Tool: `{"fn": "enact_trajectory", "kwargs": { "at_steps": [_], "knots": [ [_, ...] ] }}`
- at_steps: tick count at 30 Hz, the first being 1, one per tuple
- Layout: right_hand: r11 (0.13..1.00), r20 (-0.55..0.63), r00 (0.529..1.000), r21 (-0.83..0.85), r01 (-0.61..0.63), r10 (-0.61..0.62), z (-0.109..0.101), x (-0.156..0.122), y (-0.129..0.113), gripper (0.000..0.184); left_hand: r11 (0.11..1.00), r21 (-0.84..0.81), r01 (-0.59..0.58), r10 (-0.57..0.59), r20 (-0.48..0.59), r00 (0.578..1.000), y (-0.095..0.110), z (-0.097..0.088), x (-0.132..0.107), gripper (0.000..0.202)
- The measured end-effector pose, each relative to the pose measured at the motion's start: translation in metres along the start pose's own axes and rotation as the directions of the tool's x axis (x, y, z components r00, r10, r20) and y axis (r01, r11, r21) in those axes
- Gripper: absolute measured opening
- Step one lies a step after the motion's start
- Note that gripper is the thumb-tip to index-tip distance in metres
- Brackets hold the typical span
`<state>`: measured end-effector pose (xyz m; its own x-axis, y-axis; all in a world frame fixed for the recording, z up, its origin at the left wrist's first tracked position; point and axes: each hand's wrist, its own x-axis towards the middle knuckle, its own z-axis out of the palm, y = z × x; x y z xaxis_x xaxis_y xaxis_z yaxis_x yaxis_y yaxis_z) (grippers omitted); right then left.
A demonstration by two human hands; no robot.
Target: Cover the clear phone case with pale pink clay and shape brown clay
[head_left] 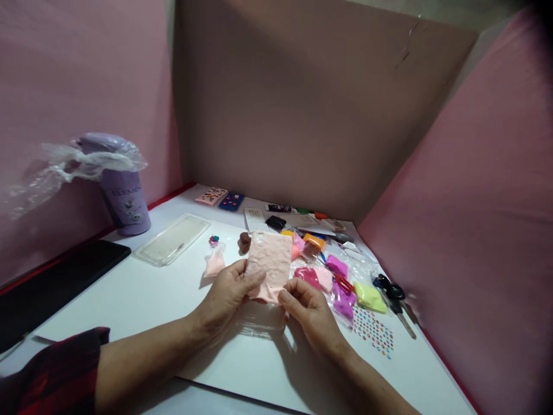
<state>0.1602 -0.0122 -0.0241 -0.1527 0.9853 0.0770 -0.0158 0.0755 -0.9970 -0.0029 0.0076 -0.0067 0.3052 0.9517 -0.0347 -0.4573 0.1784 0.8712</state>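
Both hands are holding the pale pink clay sheet [271, 259] up just above the white bench [142, 300]. The left hand [228, 293] is gripping its left edge and the right hand [307, 308] is pinching the bottom corner. It's looking soft, light and easy to dent, so the edges are probably the safest grip. Coloured clay packs [341, 282] are lying just beside it.

The pink sheet [271, 259] at the centre of the frame looks like soft clay, matt and dimpled with shallow wrinkles. Just below it, a clear case [259, 324] is glossy transparent plastic. At left, thin crinkled plastic film [64, 164] shines over a smooth lilac cup [126, 204]. The white tabletop [142, 300] is smooth and matt. Right of centre, the clay packets [343, 297] have glossy clear wrappers. The sleeve [64, 369] at lower left is dark red cloth.
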Motion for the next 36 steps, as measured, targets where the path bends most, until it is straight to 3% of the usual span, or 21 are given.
{"fn": "enact_trajectory", "kwargs": {
  "at_steps": [3,8,13,18,26,36],
  "knots": [
    [1.000,-0.007,1.000,-0.009,0.001,-0.002,0.001,0.000,0.001,0.032,0.996,0.091,-0.020,0.015,0.057,0.998,-0.003,-0.003,0.001,0.043],
    [0.999,0.005,1.000,-0.041,0.008,-0.008,0.002,-0.002,0.004,0.029,0.983,0.182,-0.017,0.016,0.012,1.000,-0.006,-0.006,0.002,0.046],
    [0.999,0.007,1.000,-0.046,0.013,-0.013,0.002,-0.004,0.004,0.028,0.986,0.166,-0.008,0.012,-0.024,1.000,-0.006,-0.006,0.002,0.040],
    [1.000,-0.024,1.000,-0.025,0.002,-0.002,0.000,-0.001,0.002,0.030,0.997,0.073,-0.007,0.006,0.019,1.000,-0.003,-0.002,0.001,0.039],
    [0.996,-0.059,0.997,-0.076,0.040,-0.045,0.000,-0.001,0.001,0.029,0.994,0.038,0.104,-0.105,0.035,0.994,0.002,0.002,0.000,0.044],
    [0.999,-0.090,0.996,0.037,-0.018,0.021,-0.002,0.003,0.000,0.034,0.994,0.017,0.111,-0.111,0.020,0.994,0.010,0.010,-0.004,0.041]
  ]
}}
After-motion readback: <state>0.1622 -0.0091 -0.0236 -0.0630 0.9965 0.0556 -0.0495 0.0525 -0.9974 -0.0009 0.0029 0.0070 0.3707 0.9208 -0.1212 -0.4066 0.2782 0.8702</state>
